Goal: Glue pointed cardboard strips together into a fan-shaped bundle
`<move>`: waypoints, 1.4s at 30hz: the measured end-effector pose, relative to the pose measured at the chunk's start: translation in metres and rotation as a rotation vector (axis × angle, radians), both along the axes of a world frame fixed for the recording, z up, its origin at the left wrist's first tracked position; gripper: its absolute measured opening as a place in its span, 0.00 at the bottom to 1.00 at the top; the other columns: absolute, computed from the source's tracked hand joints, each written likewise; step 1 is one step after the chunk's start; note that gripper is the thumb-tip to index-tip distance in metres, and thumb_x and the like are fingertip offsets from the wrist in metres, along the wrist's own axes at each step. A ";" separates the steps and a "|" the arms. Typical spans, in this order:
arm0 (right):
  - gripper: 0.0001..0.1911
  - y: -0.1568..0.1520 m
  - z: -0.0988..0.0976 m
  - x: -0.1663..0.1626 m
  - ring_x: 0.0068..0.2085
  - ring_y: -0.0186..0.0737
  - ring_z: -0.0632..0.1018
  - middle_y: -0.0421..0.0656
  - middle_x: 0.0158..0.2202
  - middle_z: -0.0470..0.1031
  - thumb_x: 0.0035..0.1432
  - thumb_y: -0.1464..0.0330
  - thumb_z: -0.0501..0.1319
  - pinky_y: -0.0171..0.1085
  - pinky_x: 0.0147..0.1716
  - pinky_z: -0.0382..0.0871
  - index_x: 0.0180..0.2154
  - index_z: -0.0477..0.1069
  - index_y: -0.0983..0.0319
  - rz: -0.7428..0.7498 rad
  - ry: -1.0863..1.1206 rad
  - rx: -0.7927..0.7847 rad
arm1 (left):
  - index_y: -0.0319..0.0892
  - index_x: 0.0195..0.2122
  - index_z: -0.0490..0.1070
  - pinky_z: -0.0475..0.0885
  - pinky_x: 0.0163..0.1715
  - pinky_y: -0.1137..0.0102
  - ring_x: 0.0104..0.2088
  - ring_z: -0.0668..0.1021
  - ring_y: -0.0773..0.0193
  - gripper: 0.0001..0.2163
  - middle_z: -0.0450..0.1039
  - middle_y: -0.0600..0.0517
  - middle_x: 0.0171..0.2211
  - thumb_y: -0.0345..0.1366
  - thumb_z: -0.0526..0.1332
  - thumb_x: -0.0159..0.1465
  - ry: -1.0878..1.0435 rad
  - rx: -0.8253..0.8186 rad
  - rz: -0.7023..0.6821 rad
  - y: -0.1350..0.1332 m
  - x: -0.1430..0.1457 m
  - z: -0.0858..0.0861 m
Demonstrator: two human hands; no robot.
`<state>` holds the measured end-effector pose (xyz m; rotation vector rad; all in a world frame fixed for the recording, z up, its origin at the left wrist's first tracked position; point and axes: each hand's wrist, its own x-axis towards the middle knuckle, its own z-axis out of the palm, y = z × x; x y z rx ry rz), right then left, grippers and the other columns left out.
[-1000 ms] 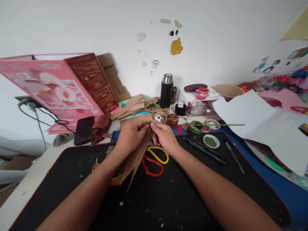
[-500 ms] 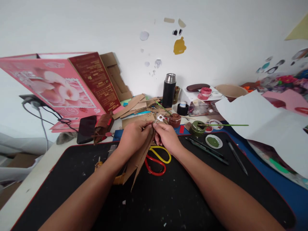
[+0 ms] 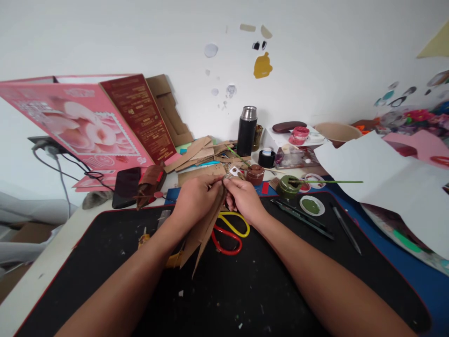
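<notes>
A folded strip of brown cardboard (image 3: 199, 236) slants down toward me from between my two hands. My left hand (image 3: 198, 196) is closed, thumb and forefinger pinching the cardboard's upper end. Close against it, my right hand (image 3: 243, 196) is closed too, its thumb and forefinger pinching the same end. The exact spot where the fingertips meet is partly covered. Beneath the hands lie scissors with one yellow and one red handle loop (image 3: 242, 228); their blades are hidden. Cardboard scraps (image 3: 196, 154) are piled behind the hands.
On the black mat (image 3: 224, 299) lie a dark cutter (image 3: 305, 220) and a grey pen (image 3: 346, 230). Beyond stand a brown paint jar (image 3: 255, 174), a green paint jar (image 3: 288, 187) with a brush, and a black flask (image 3: 247, 131). A phone (image 3: 126, 187) and pink box (image 3: 84, 121) are left.
Very little differs. Both hands keep their pinch on the cardboard in nearly the same place, and the view has shifted slightly.
</notes>
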<state>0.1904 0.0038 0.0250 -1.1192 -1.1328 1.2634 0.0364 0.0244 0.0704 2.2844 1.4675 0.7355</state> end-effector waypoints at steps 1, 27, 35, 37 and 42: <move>0.22 0.000 0.000 0.000 0.15 0.31 0.67 0.34 0.14 0.67 0.65 0.52 0.62 0.31 0.16 0.58 0.24 0.65 0.58 0.000 -0.001 0.001 | 0.48 0.50 0.86 0.78 0.56 0.60 0.52 0.86 0.50 0.14 0.86 0.49 0.51 0.33 0.61 0.72 0.001 0.002 -0.001 0.000 0.000 0.000; 0.23 -0.002 0.002 -0.002 0.15 0.31 0.67 0.34 0.14 0.67 0.63 0.49 0.64 0.31 0.15 0.60 0.24 0.65 0.58 0.007 0.004 -0.036 | 0.49 0.51 0.86 0.79 0.56 0.59 0.52 0.86 0.52 0.14 0.86 0.50 0.51 0.33 0.61 0.72 0.034 0.019 0.015 -0.001 -0.003 0.000; 0.22 -0.002 0.002 -0.003 0.15 0.32 0.66 0.34 0.14 0.66 0.62 0.50 0.64 0.31 0.15 0.59 0.25 0.66 0.58 0.001 0.021 -0.029 | 0.50 0.51 0.86 0.79 0.57 0.62 0.53 0.86 0.53 0.14 0.86 0.50 0.52 0.34 0.61 0.72 -0.004 -0.009 0.016 -0.001 -0.003 0.000; 0.22 -0.002 0.002 -0.002 0.15 0.32 0.66 0.34 0.14 0.66 0.63 0.50 0.63 0.31 0.15 0.59 0.25 0.66 0.58 0.003 0.018 -0.027 | 0.51 0.51 0.86 0.79 0.57 0.62 0.53 0.86 0.54 0.14 0.86 0.51 0.52 0.34 0.61 0.72 0.002 -0.016 0.021 -0.001 -0.002 -0.001; 0.24 -0.001 0.002 -0.002 0.14 0.31 0.66 0.34 0.14 0.66 0.63 0.48 0.64 0.31 0.15 0.58 0.25 0.66 0.58 -0.001 0.011 -0.031 | 0.50 0.52 0.85 0.78 0.57 0.61 0.54 0.86 0.53 0.14 0.86 0.50 0.52 0.34 0.61 0.72 0.004 -0.006 0.010 0.000 -0.002 -0.001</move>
